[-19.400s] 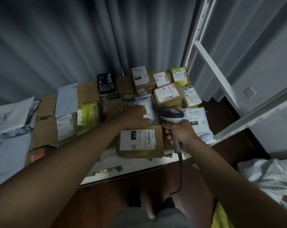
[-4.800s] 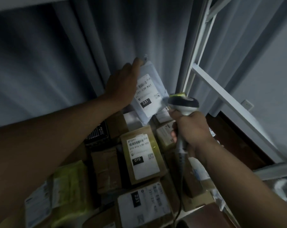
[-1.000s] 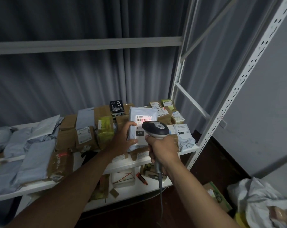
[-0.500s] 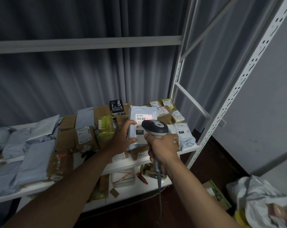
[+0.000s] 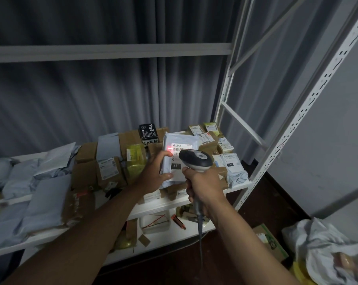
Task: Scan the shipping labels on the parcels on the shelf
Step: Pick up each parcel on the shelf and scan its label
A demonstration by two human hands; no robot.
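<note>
My left hand (image 5: 153, 173) grips a grey poly-mailer parcel (image 5: 179, 140) by its left edge and holds it upright above the shelf (image 5: 165, 203). Its white shipping label (image 5: 177, 161) faces me, marked 231, with a red scan light on the barcode's left end. My right hand (image 5: 202, 188) grips the handle of a grey corded barcode scanner (image 5: 195, 160), whose head covers the label's right part. Cardboard boxes and grey mailers with labels crowd the shelf behind and to the left.
White perforated shelf uprights (image 5: 293, 120) stand at the right, a crossbeam (image 5: 112, 52) overhead. A lower shelf (image 5: 174, 233) holds scraps and a red pen. On the dark floor at the right lie a crumpled white bag (image 5: 328, 249) and a flat box (image 5: 270, 241). Grey curtain behind.
The mailer came up from the back of the shelf pile and is now held in front of me. Over the last second the scanner rose slightly toward the label; a red light shows on the barcode.
</note>
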